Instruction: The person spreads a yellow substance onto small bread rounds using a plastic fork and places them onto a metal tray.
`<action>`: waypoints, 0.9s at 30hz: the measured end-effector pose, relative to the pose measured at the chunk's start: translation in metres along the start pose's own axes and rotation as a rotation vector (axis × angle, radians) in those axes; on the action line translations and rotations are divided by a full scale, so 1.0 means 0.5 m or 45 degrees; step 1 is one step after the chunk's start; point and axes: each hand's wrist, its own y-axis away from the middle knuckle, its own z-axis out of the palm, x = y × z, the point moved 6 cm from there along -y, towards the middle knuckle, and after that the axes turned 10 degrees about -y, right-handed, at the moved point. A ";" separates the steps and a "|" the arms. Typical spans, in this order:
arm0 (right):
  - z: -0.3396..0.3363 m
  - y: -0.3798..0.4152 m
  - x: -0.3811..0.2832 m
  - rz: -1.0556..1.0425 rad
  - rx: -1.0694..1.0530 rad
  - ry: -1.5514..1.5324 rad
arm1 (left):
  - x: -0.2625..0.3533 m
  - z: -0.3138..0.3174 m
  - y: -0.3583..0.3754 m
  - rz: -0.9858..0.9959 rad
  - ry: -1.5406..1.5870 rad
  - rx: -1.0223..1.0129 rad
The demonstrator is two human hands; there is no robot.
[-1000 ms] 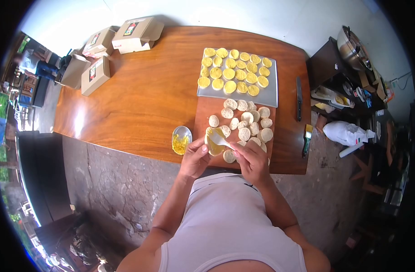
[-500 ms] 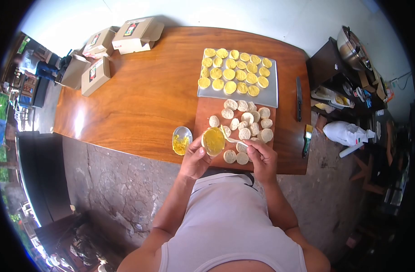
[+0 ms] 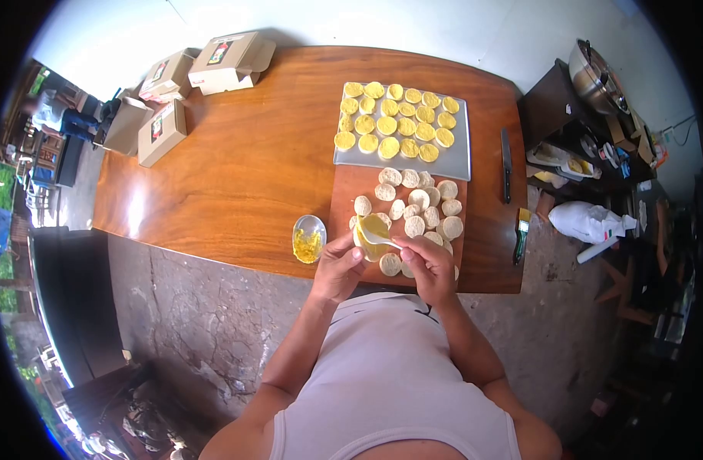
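Near the table's front edge my left hand (image 3: pixel 340 268) grips a round bread half (image 3: pixel 369 249) whose upturned face is coated with yellow spread. My right hand (image 3: pixel 431 270) pinches the handle of a light-coloured spoon (image 3: pixel 382 234), its head lying over the spread. A small metal bowl (image 3: pixel 310 223) with yellow spread in it stands left of my left hand. Beyond my hands, many plain bread halves (image 3: pixel 414 226) lie on a reddish-brown board (image 3: pixel 347 186), some overlapping. Behind the board a metal tray (image 3: pixel 457 163) carries rows of bread halves (image 3: pixel 387 126) with yellow tops.
Right of the tray lies a knife (image 3: pixel 506 165), with a brush (image 3: pixel 521 236) nearer me. Several cardboard boxes (image 3: pixel 232 60) stand at the table's back left. A dark shelf (image 3: pixel 554 107) with a large metal bowl (image 3: pixel 593 77) is at right. A person (image 3: pixel 56 115) is far left.
My right hand has moved left, bringing the spoon from the bread half's right edge across its face. My left hand has shifted slightly right with the bread half, which is now more tilted.
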 end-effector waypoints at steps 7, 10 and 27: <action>-0.027 0.021 0.060 0.424 0.015 -0.810 | -0.006 -0.015 0.020 -0.074 0.143 0.062; -0.035 0.025 0.054 0.421 0.048 -0.649 | -0.001 -0.011 0.026 -0.059 0.171 0.050; -0.024 0.005 -0.041 -0.026 -0.044 0.121 | 0.009 0.009 0.019 -0.026 0.045 -0.066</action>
